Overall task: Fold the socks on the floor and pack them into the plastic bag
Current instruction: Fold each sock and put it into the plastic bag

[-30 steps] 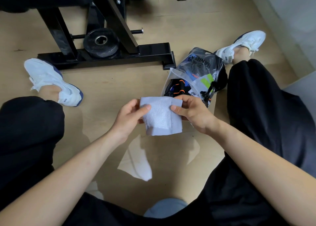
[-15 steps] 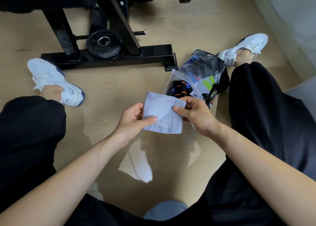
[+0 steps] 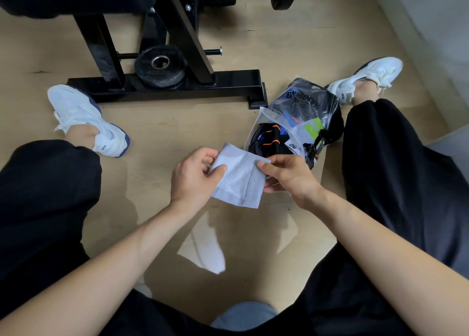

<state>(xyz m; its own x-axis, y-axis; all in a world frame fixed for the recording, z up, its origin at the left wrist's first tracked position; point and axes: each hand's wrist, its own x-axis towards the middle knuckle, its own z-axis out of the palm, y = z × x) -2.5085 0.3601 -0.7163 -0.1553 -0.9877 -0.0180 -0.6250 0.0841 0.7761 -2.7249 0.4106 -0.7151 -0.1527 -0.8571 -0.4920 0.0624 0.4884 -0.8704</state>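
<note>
Folded sock (image 3: 238, 180): pale lilac-grey, white dotted panel. Plastic bag (image 3: 308, 99): clear; black, orange, blue, lime seen inside. Loose sock (image 3: 206, 253): white. Left shoe (image 3: 81, 114): white, navy-edged. Trousers (image 3: 45, 188): black.

We have one view only, from a wide-angle camera worn on the person's head, facing forward and steeply down at the floor (image 3: 162, 137) between the spread legs. It sits close: the forearms enter from the bottom corners, and the left hand (image 3: 193, 180) and right hand (image 3: 291, 180) pinch the sock (image 3: 238, 178) at frame centre. The black metal frame (image 3: 228, 81) crosses the upper left.
</note>
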